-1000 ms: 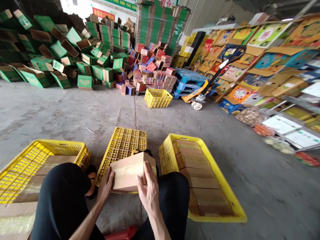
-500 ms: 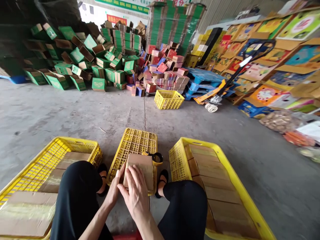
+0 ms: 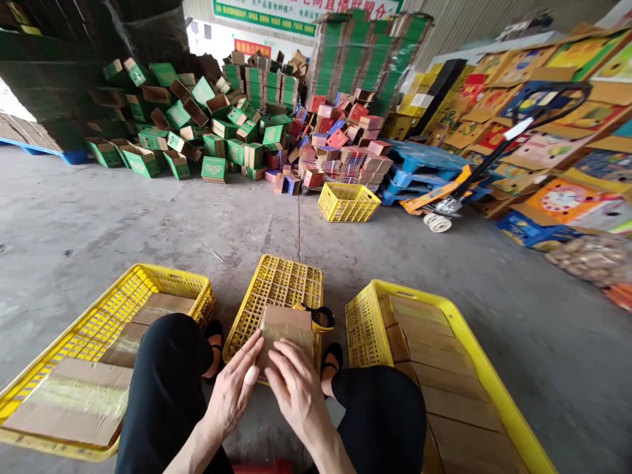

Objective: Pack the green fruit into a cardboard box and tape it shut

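Note:
A small taped cardboard box point(image 3: 289, 320) lies on an upturned yellow crate point(image 3: 276, 280) between my knees. My left hand point(image 3: 236, 382) lies along the box's left side, fingers stretched out and touching it near the corner. With its fingers spread, my right hand point(image 3: 299, 388) rests at the near edge of the box's top. Neither hand is wrapped round anything. Just right of the box is a yellow-and-black tool point(image 3: 322, 318) with a ring-shaped end, partly hidden by the box; it looks like a tape dispenser.
Yellow crates holding cardboard boxes stand left point(image 3: 172, 271) and right point(image 3: 363, 329) of my legs. Another yellow crate point(image 3: 348, 203) sits ahead on the concrete floor. Beyond are heaped green cartons point(image 3: 214, 169), blue pallets point(image 3: 419, 158), an orange pallet jack point(image 3: 444, 204) and stacked fruit cartons point(image 3: 563, 197).
My right hand has slid back from the middle of the box's top towards its near edge. My left hand has turned flatter against the side. The view has swung left.

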Tool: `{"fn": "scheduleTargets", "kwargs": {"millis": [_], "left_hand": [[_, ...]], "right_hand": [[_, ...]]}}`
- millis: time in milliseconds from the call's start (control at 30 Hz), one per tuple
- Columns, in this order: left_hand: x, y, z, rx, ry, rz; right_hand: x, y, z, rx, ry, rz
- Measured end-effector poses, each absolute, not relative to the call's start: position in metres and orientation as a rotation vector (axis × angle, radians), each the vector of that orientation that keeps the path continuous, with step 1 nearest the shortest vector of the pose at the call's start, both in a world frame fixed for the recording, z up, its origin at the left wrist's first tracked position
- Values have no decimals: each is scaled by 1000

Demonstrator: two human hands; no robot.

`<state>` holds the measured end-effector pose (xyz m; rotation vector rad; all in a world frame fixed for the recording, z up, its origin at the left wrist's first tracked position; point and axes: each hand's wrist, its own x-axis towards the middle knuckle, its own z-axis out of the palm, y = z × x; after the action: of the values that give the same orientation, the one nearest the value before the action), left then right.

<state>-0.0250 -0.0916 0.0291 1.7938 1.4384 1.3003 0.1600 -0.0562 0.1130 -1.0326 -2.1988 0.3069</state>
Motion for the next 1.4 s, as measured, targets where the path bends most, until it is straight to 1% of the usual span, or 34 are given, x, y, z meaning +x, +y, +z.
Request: {"fn": "scheduleTargets", "kwargs": {"millis": [133,300,467,600,667,767,833,933,1067,1267,1400], "left_hand": [[-30,-85,34,2049,1447,1238],[-45,-59,43,2288,1251,1110],[-54,-27,68,2304,1245,935],[-43,-27,74,2330,1265,878],[-37,-33,67,2321,1289,907],[-32,-42,50,2266,1333,1067],[-31,-45,39,2233,1349,1173],[-30,-45,31,2208,1380,1234],[-30,-46,31,2222,1417,1261],[-30,-47,36,2286,1410,1279],[-31,-46,50,2332,1440,1148]], "right_hand": [[176,-44,107,-1074,-2077,227],[165,-44,88,-1050,-1955,195],[159,-45,81,-1030,-1946,217],[163,-46,83,-1045,-1942,236],[164,-47,86,-1083,-1967,252],[161,-46,91,-1122,-2017,240],[158,-44,93,-1149,-2020,197],[155,-38,93,-1216,-2013,108],[158,-29,95,-1332,-2029,33],[163,-16,94,-1386,-2022,64],[165,-11,88,-1371,-1980,75]]}}
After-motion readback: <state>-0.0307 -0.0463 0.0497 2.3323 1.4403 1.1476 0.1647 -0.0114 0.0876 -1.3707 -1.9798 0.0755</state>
